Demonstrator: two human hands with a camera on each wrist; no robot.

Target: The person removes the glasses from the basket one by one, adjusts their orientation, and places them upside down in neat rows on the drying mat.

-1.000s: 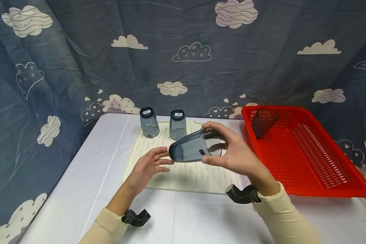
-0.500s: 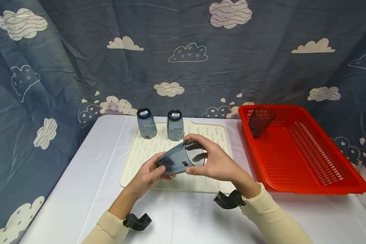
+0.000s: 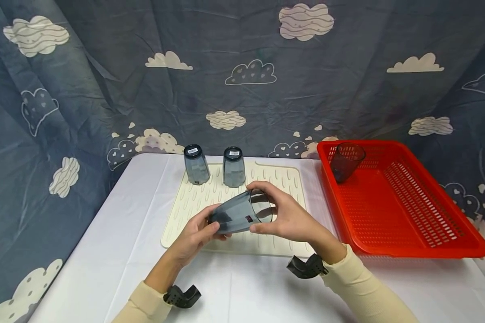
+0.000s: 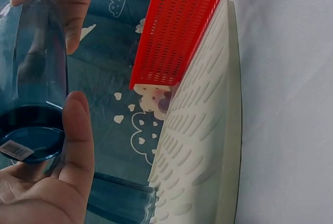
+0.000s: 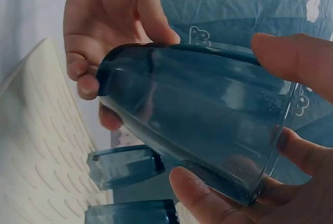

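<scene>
A smoky blue-grey drinking glass (image 3: 234,213) is tilted on its side above the cream ribbed mat (image 3: 279,175). My left hand (image 3: 196,233) grips its base end, thumb on the near side. Around the rim end, the fingers and thumb of my right hand (image 3: 287,213) hold the glass, its mouth facing right. In the right wrist view the glass (image 5: 197,109) spans both hands. A label shows on its base in the left wrist view. Two matching glasses stand upside down at the mat's back, a left glass (image 3: 196,168) and a right glass (image 3: 234,170).
To the right sits a red perforated plastic basket (image 3: 343,215) with one dark glass (image 3: 345,163) leaning in its back left corner. A white cloth (image 3: 105,251) covers the table. Behind it hangs a dark blue curtain (image 3: 165,98) with cloud prints.
My left hand, loosely touching the glass base a second ago, now grips it. Both hands and the glass have shifted left and slightly lower. The standing glasses have stayed put.
</scene>
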